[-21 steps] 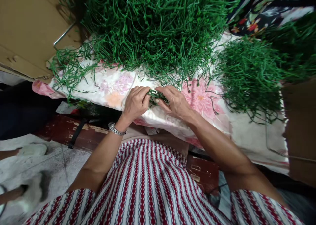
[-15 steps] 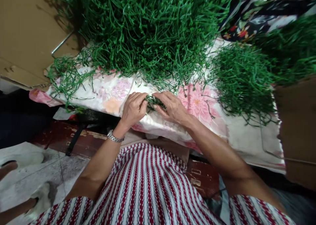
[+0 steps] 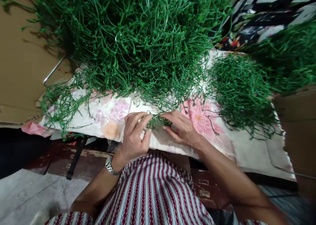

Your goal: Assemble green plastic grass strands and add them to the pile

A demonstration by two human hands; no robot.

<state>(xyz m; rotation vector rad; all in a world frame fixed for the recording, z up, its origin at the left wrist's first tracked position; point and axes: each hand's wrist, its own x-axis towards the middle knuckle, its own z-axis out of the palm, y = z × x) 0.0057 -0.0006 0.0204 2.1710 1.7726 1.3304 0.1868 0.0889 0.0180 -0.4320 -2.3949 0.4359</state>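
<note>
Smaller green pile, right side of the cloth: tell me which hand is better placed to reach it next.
Right, probably: the right hand is nearer the smaller green pile, while the left hand is farther off, beyond the right one. Both hands are at the green strands between them, though.

the stems (image 3: 148, 53) are deep green, the cloth (image 3: 116, 111) white with pink, lilac and orange flowers. white and dark-red patterned stripes cover the shirt (image 3: 158, 188); the watch (image 3: 110, 165) is silver.
</note>
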